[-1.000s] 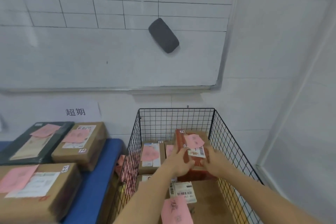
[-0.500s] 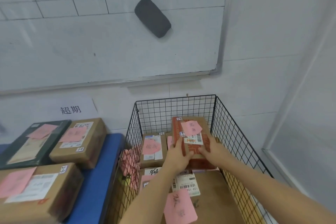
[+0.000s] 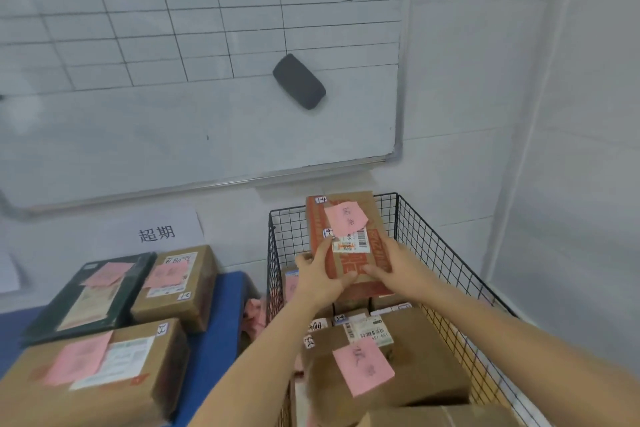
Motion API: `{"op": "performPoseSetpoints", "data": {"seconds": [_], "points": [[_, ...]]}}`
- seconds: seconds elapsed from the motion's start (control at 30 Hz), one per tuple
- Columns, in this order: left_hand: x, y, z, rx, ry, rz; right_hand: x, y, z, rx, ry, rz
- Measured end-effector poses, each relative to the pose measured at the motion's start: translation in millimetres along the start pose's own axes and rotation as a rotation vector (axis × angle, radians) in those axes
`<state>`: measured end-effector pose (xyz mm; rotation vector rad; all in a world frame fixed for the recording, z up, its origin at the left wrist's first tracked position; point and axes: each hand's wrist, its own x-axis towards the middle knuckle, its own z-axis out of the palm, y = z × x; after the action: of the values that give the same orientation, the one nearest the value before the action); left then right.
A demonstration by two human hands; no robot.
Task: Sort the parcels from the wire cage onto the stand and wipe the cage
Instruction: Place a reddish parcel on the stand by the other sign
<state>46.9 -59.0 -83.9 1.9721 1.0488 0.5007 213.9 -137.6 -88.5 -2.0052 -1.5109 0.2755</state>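
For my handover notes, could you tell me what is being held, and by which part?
The red-printed parcel: left hand grips its near left edge, right hand its near right edge.

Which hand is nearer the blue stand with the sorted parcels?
Left. The left hand grips the red-printed box on the side facing the blue stand; the right hand grips its far side, farther from the stand.

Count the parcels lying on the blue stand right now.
3. A dark flat parcel at back left, a brown box beside it on the right, and a larger brown box in front, nearest the camera. More may lie out of frame to the left.
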Motion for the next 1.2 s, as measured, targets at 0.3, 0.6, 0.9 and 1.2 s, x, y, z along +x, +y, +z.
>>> {"op": "performPoseSetpoints", "data": {"seconds": [0.3, 0.6, 0.9, 1.2], "points": [[-53, -28, -17, 0.005, -0.092, -0.004, -70, -57, 6, -0.033, 0.048, 0.032], [-82, -14, -40, -0.047, -0.068, 0.084, -100, -98, -34, -0.214, 0.148, -0.036], [-96, 12, -79, -0.105, 0.004, 0.112, -92, -132, -55, -0.238, 0.184, -0.174], [-125, 11, -138, -0.134, 0.141, 0.147, -77, -180, -57, -0.136, 0.18, -0.28]]}}
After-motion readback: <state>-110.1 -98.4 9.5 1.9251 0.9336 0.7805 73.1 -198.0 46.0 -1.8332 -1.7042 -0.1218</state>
